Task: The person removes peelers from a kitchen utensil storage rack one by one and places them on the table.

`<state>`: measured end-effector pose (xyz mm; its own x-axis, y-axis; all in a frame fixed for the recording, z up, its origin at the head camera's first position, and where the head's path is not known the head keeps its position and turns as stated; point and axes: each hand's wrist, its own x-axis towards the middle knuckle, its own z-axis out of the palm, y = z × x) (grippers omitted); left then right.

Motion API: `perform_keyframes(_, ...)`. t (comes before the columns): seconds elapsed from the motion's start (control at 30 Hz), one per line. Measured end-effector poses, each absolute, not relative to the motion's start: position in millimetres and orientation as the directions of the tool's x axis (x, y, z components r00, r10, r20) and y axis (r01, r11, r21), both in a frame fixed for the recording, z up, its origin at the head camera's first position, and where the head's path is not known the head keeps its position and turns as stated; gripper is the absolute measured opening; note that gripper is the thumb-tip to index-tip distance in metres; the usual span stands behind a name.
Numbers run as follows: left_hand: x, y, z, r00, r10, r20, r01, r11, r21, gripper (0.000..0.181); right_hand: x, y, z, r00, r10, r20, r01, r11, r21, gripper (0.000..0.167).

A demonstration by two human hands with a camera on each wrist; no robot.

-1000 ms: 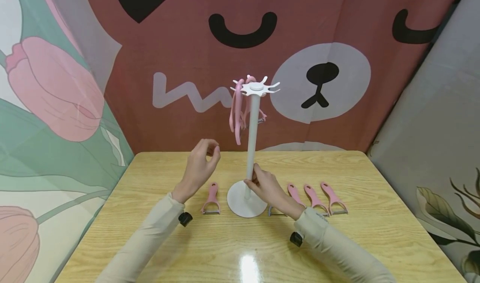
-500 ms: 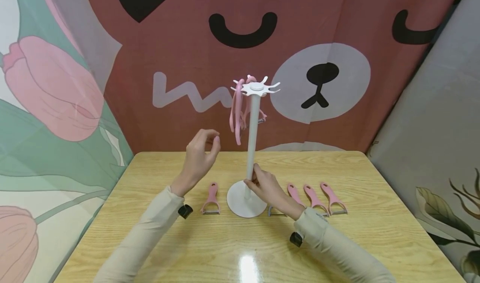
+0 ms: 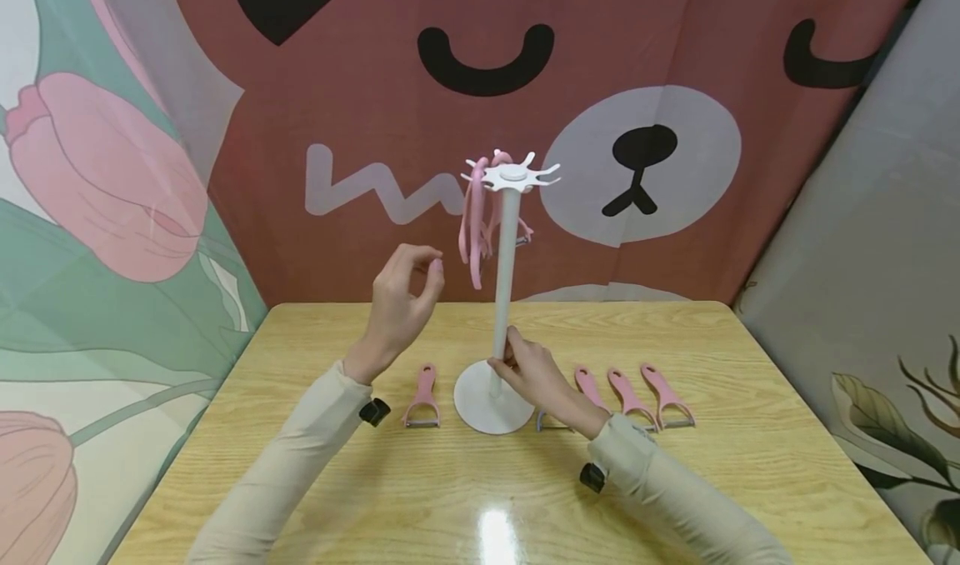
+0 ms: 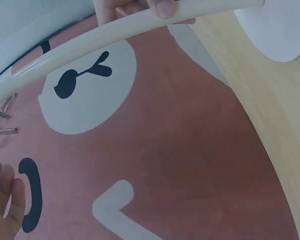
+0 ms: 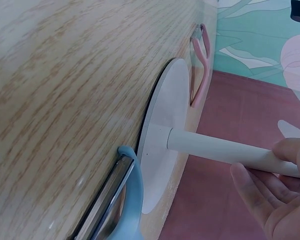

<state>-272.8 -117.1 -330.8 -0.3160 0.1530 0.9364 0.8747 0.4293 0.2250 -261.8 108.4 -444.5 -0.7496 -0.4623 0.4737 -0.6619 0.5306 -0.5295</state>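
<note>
Stand point(image 3: 506, 257) upright on the tabletop point(image 3: 420, 498), pole point(image 3: 503, 298) grasped low by the right grip point(image 3: 536, 372). Left grip point(image 3: 402, 302) released, loosely curved, raised near pink peelers point(image 3: 477, 227) hanging from the stand's top point(image 3: 513, 175). One peeler point(image 3: 425, 383) lies left of the base point(image 3: 480, 411); three others point(image 3: 625, 390) lie right.

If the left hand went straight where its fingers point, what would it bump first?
Probably the hanging pink peelers on the white stand. In the head view, the left hand points up and toward them, but how far back they hang is hard to tell.
</note>
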Motion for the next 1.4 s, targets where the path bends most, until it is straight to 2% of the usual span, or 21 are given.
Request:
perform_keyframes(0.23,-273.1,-108.5,-321.4,-0.271,0.162,0.949,0.905,0.379,0.194,0.014,-260.4,108.9,-442.9,-0.764,-0.454,0.459,-0.646,0.537,-0.543,0.022)
perform_keyframes(0.7,-271.4,-95.8,-306.6,-0.241,0.164,0.957,0.936,0.301,0.184,0.023,-260.1,108.5,-443.2,-0.764,-0.463,0.449,-0.645,0.533,-0.548,0.023)
perform_keyframes(0.83,-271.4,-92.8,-303.9,-0.253,0.161,0.954,0.939,0.278,0.202,0.025,-259.0,108.9,-442.3,-0.757,-0.469,0.455,-0.654,0.527,-0.543,0.023)
perform_keyframes(1.07,-272.5,-86.8,-300.2,-0.29,0.174,0.941,0.937,0.255,0.241,0.019,-258.6,108.8,-442.1,-0.753,-0.471,0.46,-0.658,0.521,-0.544,0.023)
perform_keyframes(1.4,-275.4,-78.5,-299.3,-0.327,0.165,0.93,0.93,0.229,0.286,0.033,-260.0,109.3,-442.8,-0.755,-0.475,0.453,-0.656,0.521,-0.546,0.023)
